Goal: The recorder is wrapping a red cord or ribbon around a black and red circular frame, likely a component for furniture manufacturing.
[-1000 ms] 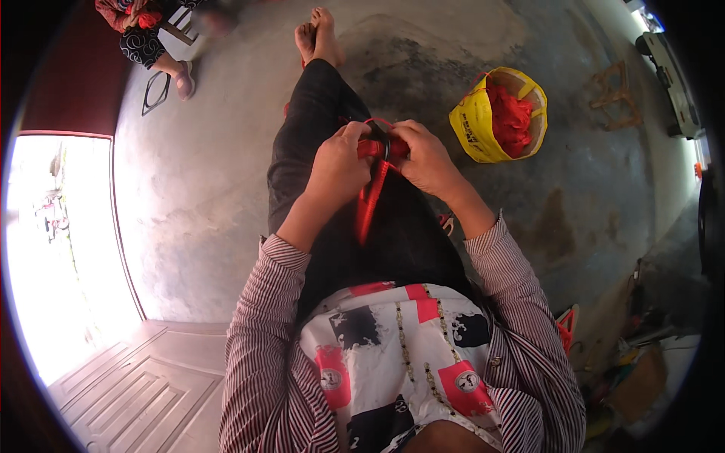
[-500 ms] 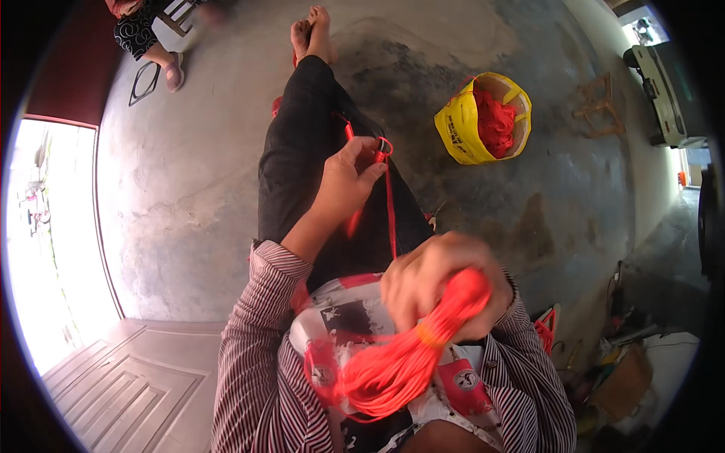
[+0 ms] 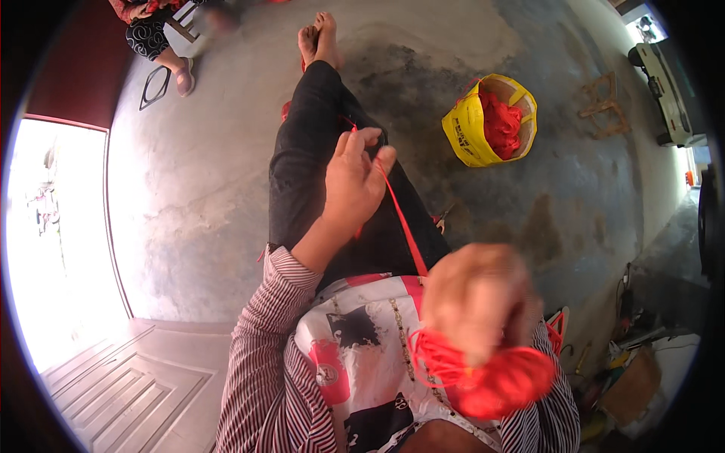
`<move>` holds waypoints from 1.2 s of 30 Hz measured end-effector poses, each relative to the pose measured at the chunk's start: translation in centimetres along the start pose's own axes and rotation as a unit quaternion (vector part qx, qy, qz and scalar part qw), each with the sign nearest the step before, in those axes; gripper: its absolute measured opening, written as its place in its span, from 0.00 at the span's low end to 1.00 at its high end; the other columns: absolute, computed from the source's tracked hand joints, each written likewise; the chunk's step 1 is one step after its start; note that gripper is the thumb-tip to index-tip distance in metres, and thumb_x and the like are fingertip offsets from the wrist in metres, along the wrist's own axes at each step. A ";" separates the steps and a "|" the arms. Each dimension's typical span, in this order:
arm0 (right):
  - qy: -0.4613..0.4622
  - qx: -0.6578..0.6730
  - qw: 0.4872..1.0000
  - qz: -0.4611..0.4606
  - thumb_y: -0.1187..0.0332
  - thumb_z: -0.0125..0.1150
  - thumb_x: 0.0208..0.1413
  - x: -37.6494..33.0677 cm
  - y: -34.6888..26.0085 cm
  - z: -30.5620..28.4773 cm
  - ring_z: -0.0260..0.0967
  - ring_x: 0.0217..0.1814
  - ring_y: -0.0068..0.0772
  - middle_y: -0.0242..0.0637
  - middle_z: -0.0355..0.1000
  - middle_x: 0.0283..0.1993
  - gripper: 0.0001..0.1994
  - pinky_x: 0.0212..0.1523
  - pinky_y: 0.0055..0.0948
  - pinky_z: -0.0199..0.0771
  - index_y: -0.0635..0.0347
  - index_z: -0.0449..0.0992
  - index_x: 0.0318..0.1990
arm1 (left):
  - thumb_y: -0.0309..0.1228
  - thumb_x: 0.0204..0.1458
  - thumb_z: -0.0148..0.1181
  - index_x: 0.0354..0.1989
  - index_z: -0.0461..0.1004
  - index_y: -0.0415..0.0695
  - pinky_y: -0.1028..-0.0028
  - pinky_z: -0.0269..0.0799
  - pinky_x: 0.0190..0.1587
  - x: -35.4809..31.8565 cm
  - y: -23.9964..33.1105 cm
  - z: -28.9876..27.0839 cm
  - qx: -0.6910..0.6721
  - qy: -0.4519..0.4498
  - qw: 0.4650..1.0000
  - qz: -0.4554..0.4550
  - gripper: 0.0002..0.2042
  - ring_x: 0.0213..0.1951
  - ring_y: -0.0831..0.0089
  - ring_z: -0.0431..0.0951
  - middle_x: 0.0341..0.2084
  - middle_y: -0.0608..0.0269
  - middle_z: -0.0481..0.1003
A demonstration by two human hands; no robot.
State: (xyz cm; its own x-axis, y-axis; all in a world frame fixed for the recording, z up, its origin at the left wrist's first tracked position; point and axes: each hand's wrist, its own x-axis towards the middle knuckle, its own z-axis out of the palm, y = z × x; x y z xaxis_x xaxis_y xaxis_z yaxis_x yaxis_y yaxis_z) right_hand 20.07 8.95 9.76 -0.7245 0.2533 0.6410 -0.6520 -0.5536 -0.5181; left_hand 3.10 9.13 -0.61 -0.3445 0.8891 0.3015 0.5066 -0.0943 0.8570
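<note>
Over my black-trousered legs, my left hand (image 3: 353,180) has its fingers curled in toward the thumb, closed on a red cord (image 3: 400,211). The cord stretches slantwise from these fingers down to my right hand (image 3: 483,298). Motion blurs the right hand, which is closed on a bundle of red cord (image 3: 506,381) in front of my chest. The bundle's loops hang out below the fingers on both sides. Another bit of red cord shows beyond my left fingertips, against the trousers.
A yellow bag (image 3: 470,136) holding a heap of red cord (image 3: 501,124) stands on the concrete floor to the right of my legs. Another person's leg (image 3: 168,62) shows at the far left, near a stool. A grey panelled door (image 3: 140,377) fills the lower left. Mixed clutter (image 3: 634,385) lies lower right.
My right hand has swung rightward with the bundle, which has turned so its loops now hang differently. The dark ring-like loop at my left fingers no longer shows. The cord between the hands slants more.
</note>
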 end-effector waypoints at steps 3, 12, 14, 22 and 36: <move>0.026 -0.350 0.936 0.001 0.61 0.72 0.45 -0.9 -4.1 -3.9 0.72 0.29 0.32 0.37 0.75 0.34 0.16 0.29 0.29 0.67 0.64 0.78 0.34 | 0.32 0.63 0.51 0.40 0.74 0.37 0.85 0.59 0.23 1.4 1.0 -1.8 -0.285 -0.028 0.938 -0.195 0.10 0.21 0.87 0.63 0.23 0.71 0.70; 0.198 -0.726 0.601 0.267 0.73 0.69 0.43 -3.5 3.0 -16.4 0.72 0.34 0.27 0.38 0.72 0.31 0.13 0.36 0.28 0.70 0.62 0.79 0.39 | 0.43 0.60 0.52 0.38 0.74 0.44 0.80 0.50 0.13 4.2 -3.8 -0.1 -0.192 -0.150 0.841 -0.482 0.14 0.14 0.81 0.61 0.15 0.70 0.65; 0.265 -0.641 0.674 0.252 0.73 0.68 0.44 -3.0 3.6 -16.5 0.74 0.37 0.26 0.38 0.72 0.32 0.13 0.37 0.28 0.71 0.63 0.79 0.40 | 0.39 0.58 0.53 0.34 0.74 0.46 0.80 0.51 0.13 4.7 -3.5 -1.0 -0.190 -0.051 0.896 -0.397 0.11 0.14 0.81 0.62 0.15 0.69 0.66; 0.287 -0.666 0.681 0.103 0.68 0.66 0.50 -2.2 2.8 -15.2 0.73 0.42 0.29 0.37 0.76 0.42 0.14 0.44 0.28 0.72 0.63 0.77 0.44 | 0.36 0.59 0.51 0.25 0.69 0.46 0.80 0.46 0.13 4.8 -0.1 -2.6 -0.412 -0.065 0.807 -0.419 0.12 0.13 0.80 0.60 0.17 0.69 0.68; 0.467 -0.108 0.877 0.027 0.51 0.50 0.63 -13.2 -3.6 -4.3 0.73 0.40 0.35 0.42 0.74 0.41 0.23 0.47 0.35 0.71 0.64 0.68 0.52 | 0.33 0.52 0.52 0.30 0.67 0.47 0.79 0.48 0.15 4.0 -2.4 -0.8 -0.340 -0.157 0.788 -0.489 0.05 0.12 0.83 0.54 0.24 0.52 0.76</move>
State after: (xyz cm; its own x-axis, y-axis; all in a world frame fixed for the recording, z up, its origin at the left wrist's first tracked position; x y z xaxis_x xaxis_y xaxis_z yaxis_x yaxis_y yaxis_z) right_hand 30.98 11.02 0.75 -0.5575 0.8265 -0.0785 -0.5657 -0.4473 -0.6927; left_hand -0.15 12.52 -1.12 -0.0414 0.7427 -0.6683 -0.4562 0.5811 0.6740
